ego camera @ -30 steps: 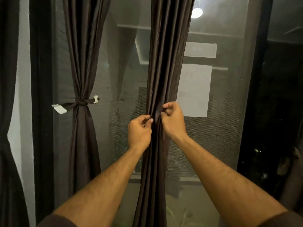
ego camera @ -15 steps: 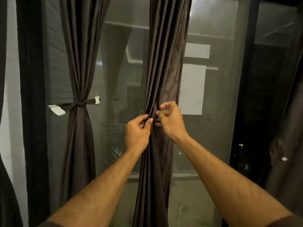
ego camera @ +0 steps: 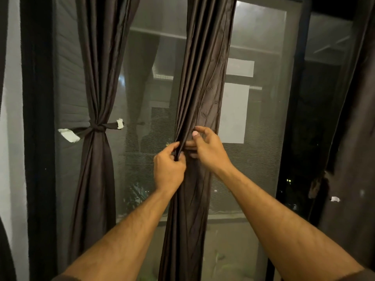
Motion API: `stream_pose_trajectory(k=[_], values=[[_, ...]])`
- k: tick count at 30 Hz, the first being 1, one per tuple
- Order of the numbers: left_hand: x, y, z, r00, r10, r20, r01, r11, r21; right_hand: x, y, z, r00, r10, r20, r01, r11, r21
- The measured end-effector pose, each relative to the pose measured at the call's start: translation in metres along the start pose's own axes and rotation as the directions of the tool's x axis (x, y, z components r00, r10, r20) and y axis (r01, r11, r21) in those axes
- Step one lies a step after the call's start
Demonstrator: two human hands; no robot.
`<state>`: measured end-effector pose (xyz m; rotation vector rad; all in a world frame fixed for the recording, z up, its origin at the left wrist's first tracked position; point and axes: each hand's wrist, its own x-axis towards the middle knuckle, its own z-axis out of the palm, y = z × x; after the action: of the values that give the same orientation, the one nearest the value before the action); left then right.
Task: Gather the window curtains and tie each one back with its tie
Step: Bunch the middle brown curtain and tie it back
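Observation:
A dark brown middle curtain (ego camera: 205, 82) hangs gathered in front of the window. My left hand (ego camera: 168, 169) pinches a fold at its left edge at about mid height. My right hand (ego camera: 209, 151) is beside it, fingers curled on the folds just to the right. No tie shows around this curtain; whether a tie lies between my fingers I cannot tell. To the left hangs a second curtain (ego camera: 97, 82), bound at its waist by a dark tie (ego camera: 99, 127) with white taped ends.
A mesh window screen (ego camera: 253, 159) fills the space behind the curtains. A dark window frame post (ego camera: 38, 138) stands at the left. Another dark curtain (ego camera: 349, 159) hangs at the right edge. A window sill (ego camera: 225, 217) runs below my hands.
My hands have drawn closer together on the middle curtain, the left thumb now tucked into a fold. The view has shifted slightly, showing more of the right-hand curtain.

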<state>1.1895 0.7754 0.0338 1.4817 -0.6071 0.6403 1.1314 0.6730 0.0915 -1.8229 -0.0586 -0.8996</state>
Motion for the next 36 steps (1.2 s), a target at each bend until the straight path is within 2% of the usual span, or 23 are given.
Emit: stream_pose_trajectory(k=[2,4,5,7,9,10,14,16,22,27,31,36], values=[[-0.001,0.003,0.0,0.999,0.014,-0.045,-0.012,0.999,0.052,-0.003,0.004,-0.009,0.999,-0.009,-0.033,0.01,0.999,0.032],[-0.007,0.006,0.001,0.997,0.035,-0.067,-0.031,0.998,0.055,-0.006,0.01,-0.017,0.992,-0.017,-0.128,0.011,0.999,-0.046],[-0.011,0.009,0.003,0.996,0.047,-0.074,-0.044,0.998,0.044,-0.009,0.012,-0.019,0.992,0.014,-0.127,-0.023,0.997,-0.074],[-0.02,0.014,0.008,0.998,0.041,-0.051,-0.041,0.999,0.0,-0.015,0.015,-0.019,0.991,0.13,-0.011,-0.13,0.992,-0.003],[-0.025,0.02,0.013,0.999,-0.023,0.044,0.026,0.998,-0.057,-0.02,0.015,-0.018,0.973,0.2,0.113,-0.208,0.976,0.064],[-0.026,0.022,0.014,0.993,-0.061,0.105,0.072,0.992,-0.101,-0.023,0.016,-0.019,0.974,0.188,0.123,-0.195,0.98,0.046],[-0.026,0.031,0.008,0.928,-0.256,0.27,0.341,0.876,-0.342,-0.025,0.024,-0.026,0.999,0.044,0.015,-0.042,0.995,-0.093],[-0.026,0.03,0.004,0.912,-0.306,0.274,0.387,0.864,-0.323,-0.025,0.026,-0.032,0.998,0.059,0.02,-0.055,0.987,-0.152],[-0.046,-0.002,-0.012,0.921,-0.377,0.096,0.384,0.921,-0.07,-0.033,0.037,-0.043,0.992,0.103,0.074,-0.091,0.985,-0.147],[-0.056,-0.008,-0.007,0.912,-0.395,0.115,0.394,0.919,0.031,-0.039,0.039,-0.047,0.992,0.092,0.084,-0.083,0.991,-0.102],[-0.045,-0.003,0.003,0.905,-0.4,0.147,0.412,0.909,-0.064,-0.039,0.04,-0.048,0.991,0.08,0.104,-0.071,0.994,-0.088],[-0.02,0.01,0.021,0.869,-0.464,0.174,0.492,0.848,-0.199,-0.034,0.046,-0.055,0.994,0.057,0.094,-0.048,0.994,-0.094]])
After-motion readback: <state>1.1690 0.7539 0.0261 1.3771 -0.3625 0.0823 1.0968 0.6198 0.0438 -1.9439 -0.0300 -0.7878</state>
